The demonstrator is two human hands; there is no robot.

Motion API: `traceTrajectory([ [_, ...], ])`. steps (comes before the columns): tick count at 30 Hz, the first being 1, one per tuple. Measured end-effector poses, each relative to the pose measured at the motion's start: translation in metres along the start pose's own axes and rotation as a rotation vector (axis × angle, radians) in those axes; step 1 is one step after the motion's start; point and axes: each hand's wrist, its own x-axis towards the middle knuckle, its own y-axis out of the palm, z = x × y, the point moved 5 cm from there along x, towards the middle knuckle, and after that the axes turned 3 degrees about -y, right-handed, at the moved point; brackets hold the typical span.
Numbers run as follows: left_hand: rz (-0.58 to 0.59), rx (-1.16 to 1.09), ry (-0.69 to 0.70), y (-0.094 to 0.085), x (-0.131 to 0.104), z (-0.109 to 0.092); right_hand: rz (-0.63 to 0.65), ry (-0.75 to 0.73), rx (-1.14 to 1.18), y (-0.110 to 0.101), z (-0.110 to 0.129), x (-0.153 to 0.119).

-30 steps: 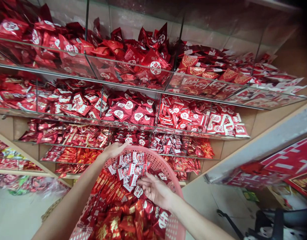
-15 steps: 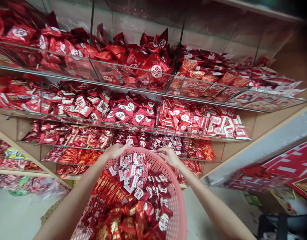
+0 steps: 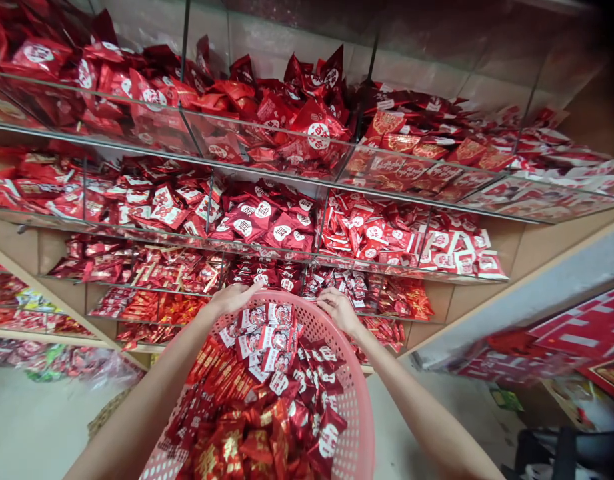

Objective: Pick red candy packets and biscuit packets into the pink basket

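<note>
A round pink plastic basket [image 3: 354,400] with a holed wall is in front of me, tilted so I look into it. Inside lie white-and-red packets [image 3: 277,337], orange-red slim packets [image 3: 219,373], dark red packets [image 3: 327,433] and red-gold wrapped pieces [image 3: 229,450]. My left hand [image 3: 231,300] grips the far left rim, its thumb along the edge and its other fingers hidden. At the far right rim, my right hand [image 3: 338,311] has its fingers curled against the edge; what lies under the fingertips is partly hidden. Small red-and-white packets [image 3: 354,287] sit just beyond it.
Tiered shelves [image 3: 267,170] with clear dividers hold red packets in compartments across the view. A wooden side panel [image 3: 577,250] slopes down at the right. Red printed items [image 3: 577,327] and a black object [image 3: 551,453] are at lower right. Plastic-wrapped goods [image 3: 77,360] stand at left.
The shelves appear slightly higher and wider in view. My right hand's fingers are drawn in a little closer to the rim. My left hand and the basket look almost unchanged.
</note>
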Motion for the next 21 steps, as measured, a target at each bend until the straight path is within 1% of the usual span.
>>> traceTrajectory([
  [4,-0.009,0.007,-0.002,0.0,0.0,0.001,-0.004,0.0,-0.01,-0.003,-0.003,-0.005],
  [9,-0.008,0.008,-0.007,0.0,0.0,0.0,-0.084,0.058,0.051,-0.008,-0.011,-0.01],
  [12,-0.007,0.006,-0.012,-0.001,-0.002,-0.001,-0.148,0.142,0.151,-0.013,-0.021,-0.009],
  [16,-0.03,0.009,-0.019,-0.003,-0.005,-0.004,-0.256,0.287,0.377,-0.021,-0.032,-0.006],
  [18,-0.023,0.008,-0.023,-0.004,-0.007,-0.005,-0.286,0.319,0.42,-0.025,-0.031,-0.005],
  [21,-0.011,0.004,-0.029,-0.005,-0.008,-0.006,-0.305,0.311,0.432,-0.029,-0.026,-0.003],
])
